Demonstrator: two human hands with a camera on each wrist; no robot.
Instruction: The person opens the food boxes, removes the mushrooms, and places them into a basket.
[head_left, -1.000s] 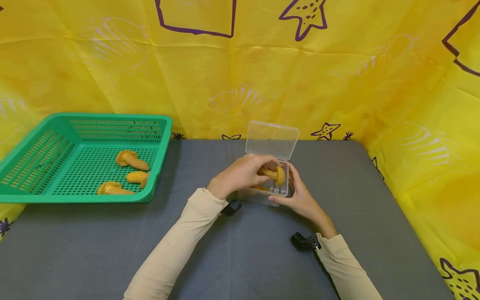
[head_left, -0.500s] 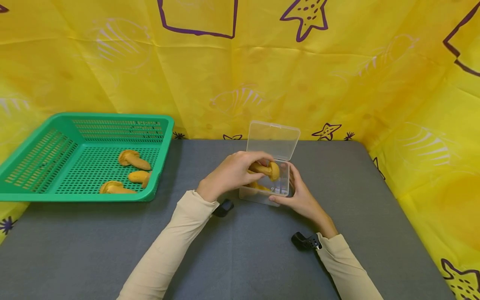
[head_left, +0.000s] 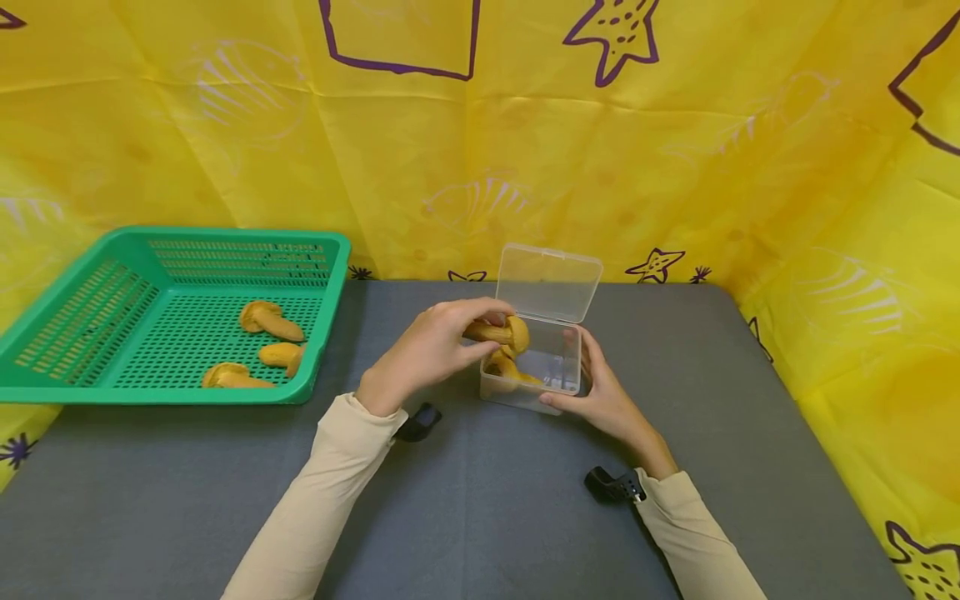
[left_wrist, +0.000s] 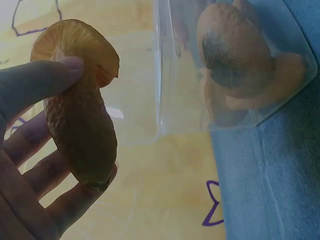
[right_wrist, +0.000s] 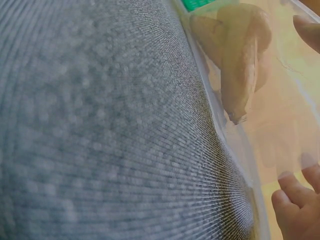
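From my remote station I had the left hand (head_left: 423, 358) pinching a tawny, round-capped mushroom with a thick, wrinkled stem (left_wrist: 82, 122), thumb laid where stem met cap and the fingers behind. It was held up above the left edge of a clear, rectangular plastic box (head_left: 517, 398), cap toward the box's inside. The right hand (head_left: 600, 396) gripped the box at its right end, thumb on the near wall. The box stood toward the bench's far edge, its hinged, see-through lid (head_left: 549, 285) raised; more tawny mushrooms (head_left: 510, 368) lay inside by the left wall.

I judged the held piece light, firm along the stem and more delicate at the cap, whose thin rim turned down in a fold and looked ready to chip or tear. I could not tell whether it was real or a model. The wrinkles seemed likely to give skin good purchase, so I favoured the stem just under the cap, with mild pressure. The thin box looked light and apt to slide on the grey, cloth-covered bench (head_left: 465, 500) if left unsteadied. Three similar mushrooms (head_left: 270, 322) lay near the right wall of the green, slotted plastic basket (head_left: 150, 395) at the bench's left
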